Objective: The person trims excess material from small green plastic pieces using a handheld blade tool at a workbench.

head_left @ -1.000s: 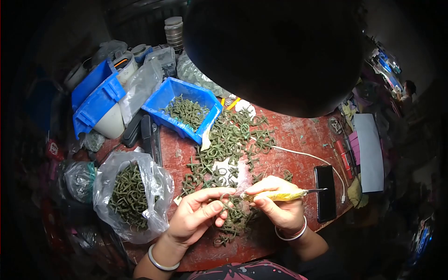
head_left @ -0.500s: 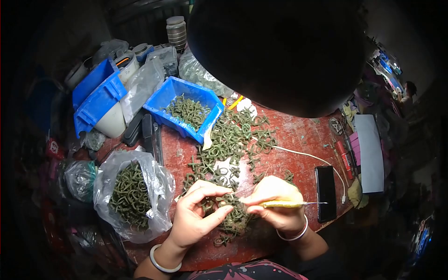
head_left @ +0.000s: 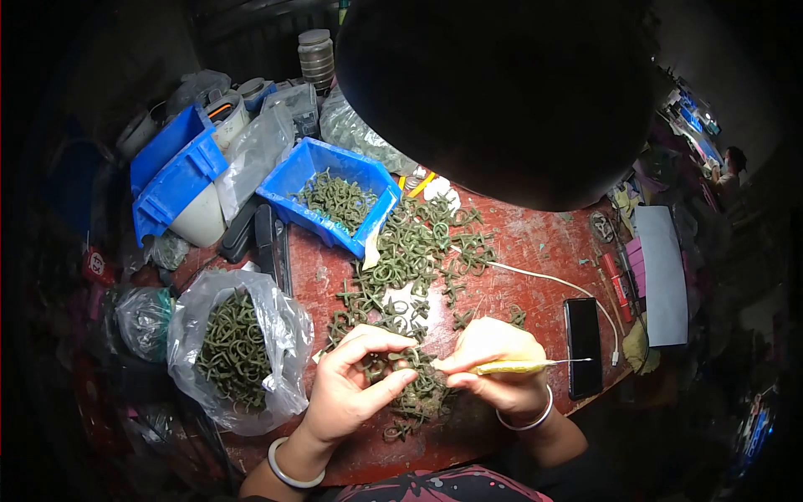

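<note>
The left hand (head_left: 350, 393) was curled near the tabletop's (head_left: 519, 251) near edge, seeming to pinch a small green piece (head_left: 413, 357) between thumb and forefinger, though its outline blurred into the loose pieces (head_left: 410, 243) below. The right hand (head_left: 502, 356) gripped a yellow-handled tool (head_left: 512, 366), its thin metal end pointing right, towards the phone (head_left: 583, 347). Good work here, I judged, called for a light, steady pinch, both sets of fingertips close together, small wrist turns, and that bare point kept away from skin.
</note>
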`<state>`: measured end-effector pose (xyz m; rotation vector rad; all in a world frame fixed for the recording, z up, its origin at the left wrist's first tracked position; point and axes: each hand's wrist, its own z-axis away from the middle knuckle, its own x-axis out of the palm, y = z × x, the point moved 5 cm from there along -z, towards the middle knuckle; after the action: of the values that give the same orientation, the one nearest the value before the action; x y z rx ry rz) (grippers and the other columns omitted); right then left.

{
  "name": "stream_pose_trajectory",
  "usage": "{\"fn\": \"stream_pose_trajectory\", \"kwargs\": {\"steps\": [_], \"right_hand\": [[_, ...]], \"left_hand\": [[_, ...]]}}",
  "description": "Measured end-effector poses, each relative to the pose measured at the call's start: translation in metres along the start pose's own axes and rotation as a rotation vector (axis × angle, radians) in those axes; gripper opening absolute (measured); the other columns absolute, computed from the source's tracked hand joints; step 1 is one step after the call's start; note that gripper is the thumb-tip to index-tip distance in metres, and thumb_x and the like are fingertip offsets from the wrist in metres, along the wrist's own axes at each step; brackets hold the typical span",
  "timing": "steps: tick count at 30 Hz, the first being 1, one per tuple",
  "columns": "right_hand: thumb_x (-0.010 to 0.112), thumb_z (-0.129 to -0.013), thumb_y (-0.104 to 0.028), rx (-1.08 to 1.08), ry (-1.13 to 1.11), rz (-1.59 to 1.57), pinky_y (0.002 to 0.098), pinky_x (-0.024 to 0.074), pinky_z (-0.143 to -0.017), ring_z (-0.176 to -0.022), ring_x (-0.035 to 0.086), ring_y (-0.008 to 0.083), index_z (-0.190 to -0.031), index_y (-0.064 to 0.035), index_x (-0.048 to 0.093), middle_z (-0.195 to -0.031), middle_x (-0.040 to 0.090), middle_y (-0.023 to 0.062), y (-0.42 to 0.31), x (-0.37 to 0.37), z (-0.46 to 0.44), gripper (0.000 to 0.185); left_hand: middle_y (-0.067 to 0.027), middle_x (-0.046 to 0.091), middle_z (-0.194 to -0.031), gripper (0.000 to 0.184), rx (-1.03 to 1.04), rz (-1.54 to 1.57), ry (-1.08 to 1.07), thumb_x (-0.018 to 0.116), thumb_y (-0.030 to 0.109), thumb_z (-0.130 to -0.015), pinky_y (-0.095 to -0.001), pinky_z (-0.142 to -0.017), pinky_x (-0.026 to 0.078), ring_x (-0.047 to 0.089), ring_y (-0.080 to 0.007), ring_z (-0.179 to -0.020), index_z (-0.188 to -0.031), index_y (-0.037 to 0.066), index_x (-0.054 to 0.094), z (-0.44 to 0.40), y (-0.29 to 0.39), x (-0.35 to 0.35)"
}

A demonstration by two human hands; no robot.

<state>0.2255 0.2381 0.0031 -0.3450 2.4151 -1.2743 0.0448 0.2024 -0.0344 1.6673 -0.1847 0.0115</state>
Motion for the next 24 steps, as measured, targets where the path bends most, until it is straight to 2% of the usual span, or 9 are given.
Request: {"fn": "stream_pose_trajectory", "kwargs": {"steps": [2, 4, 5, 7, 9, 11, 13, 17, 24], "right_hand": [[0.077, -0.072, -0.001, 0.003, 0.085, 0.152, 0.0299, 0.0479, -0.063, -0.067, 0.062, 0.0195, -0.088, -0.0016, 0.072, -0.081, 0.070, 0.0084, -0.001, -0.003, 0.000, 0.017], [0.075, -0.075, -0.003, 0.003, 0.183, 0.212, 0.0294, 0.0474, -0.062, -0.067, 0.061, 0.0196, -0.089, -0.0010, 0.072, -0.081, 0.070, 0.0096, 0.003, -0.007, 0.005, 0.014], [0.075, -0.075, -0.003, 0.003, 0.183, 0.212, 0.0294, 0.0474, -0.062, -0.067, 0.061, 0.0196, -0.089, -0.0010, 0.072, -0.081, 0.070, 0.0096, 0.003, -0.007, 0.007, 0.014], [0.072, -0.078, -0.005, 0.046, 0.168, -0.031, 0.0292, 0.0472, -0.062, -0.067, 0.061, 0.0197, -0.089, -0.0004, 0.072, -0.081, 0.070, 0.0096, 0.006, -0.007, 0.008, 0.012], [0.070, -0.080, -0.006, 0.049, 0.118, -0.001, 0.0292, 0.0474, -0.062, -0.069, 0.062, 0.0197, -0.092, -0.0001, 0.071, -0.083, 0.070, 0.0088, 0.001, -0.004, 0.005, 0.013], [0.070, -0.081, -0.013, 0.060, 0.058, -0.040, 0.0295, 0.0444, -0.065, -0.072, 0.058, 0.0197, -0.092, 0.0028, 0.069, -0.082, 0.065, 0.0142, -0.006, 0.002, 0.000, 0.019], [0.072, -0.080, -0.012, 0.035, 0.049, 0.008, 0.0307, 0.0456, -0.065, -0.071, 0.059, 0.0203, -0.094, 0.0020, 0.069, -0.081, 0.065, 0.0128, -0.003, 0.004, 0.002, 0.020], [0.074, -0.079, -0.009, -0.109, -0.033, 0.185, 0.0327, 0.0480, -0.067, -0.071, 0.061, 0.0218, -0.095, 0.0005, 0.070, -0.079, 0.066, 0.0100, -0.010, 0.013, -0.001, 0.018], [0.071, -0.081, -0.012, 0.044, 0.055, 0.047, 0.0316, 0.0479, -0.066, -0.072, 0.061, 0.0210, -0.091, 0.0026, 0.069, -0.080, 0.067, 0.0115, -0.006, 0.004, 0.001, 0.018]], "left_hand": [[-0.0099, 0.058, -0.106, 0.031, 0.026, -0.017, -0.015, 0.068, -0.010, -0.075, -0.0258, -0.085, 0.047, 0.056, -0.0159, -0.098, -0.104, -0.004, 0.061, 0.000, -0.001, 0.000], [-0.0109, 0.059, -0.106, 0.033, -0.141, 0.204, -0.010, 0.066, -0.010, -0.077, -0.0278, -0.084, 0.051, 0.060, -0.0183, -0.097, -0.109, -0.003, 0.058, 0.004, -0.012, 0.000], [-0.0109, 0.059, -0.106, 0.033, -0.141, 0.204, -0.010, 0.066, -0.010, -0.077, -0.0278, -0.084, 0.051, 0.060, -0.0183, -0.097, -0.109, -0.003, 0.058, 0.004, -0.011, 0.000], [-0.0137, 0.061, -0.108, 0.035, -0.265, 0.477, 0.028, 0.064, -0.009, -0.080, -0.0315, -0.082, 0.055, 0.063, -0.0221, -0.098, -0.113, -0.002, 0.055, 0.006, -0.014, 0.003], [-0.0150, 0.061, -0.109, 0.033, -0.251, 0.536, 0.006, 0.063, -0.009, -0.082, -0.0340, -0.084, 0.055, 0.063, -0.0235, -0.100, -0.114, -0.003, 0.054, 0.004, -0.017, 0.001], [-0.0163, 0.061, -0.111, 0.032, -0.236, 0.597, -0.015, 0.061, -0.009, -0.084, -0.0364, -0.086, 0.056, 0.063, -0.0250, -0.102, -0.114, -0.003, 0.054, 0.003, -0.017, 0.001], [-0.0178, 0.061, -0.112, 0.029, -0.258, 0.721, -0.009, 0.059, -0.007, -0.086, -0.0370, -0.087, 0.056, 0.063, -0.0260, -0.103, -0.115, -0.002, 0.053, 0.003, -0.015, 0.002], [-0.0188, 0.061, -0.114, 0.028, -0.291, 0.740, -0.009, 0.058, -0.006, -0.087, -0.0377, -0.088, 0.055, 0.062, -0.0271, -0.105, -0.115, -0.002, 0.053, 0.005, -0.021, -0.001], [-0.0189, 0.061, -0.114, 0.032, -0.171, 0.623, -0.009, 0.060, -0.011, -0.084, -0.0370, -0.089, 0.055, 0.062, -0.0247, -0.104, -0.114, -0.002, 0.053, 0.003, -0.013, 0.001]]}}
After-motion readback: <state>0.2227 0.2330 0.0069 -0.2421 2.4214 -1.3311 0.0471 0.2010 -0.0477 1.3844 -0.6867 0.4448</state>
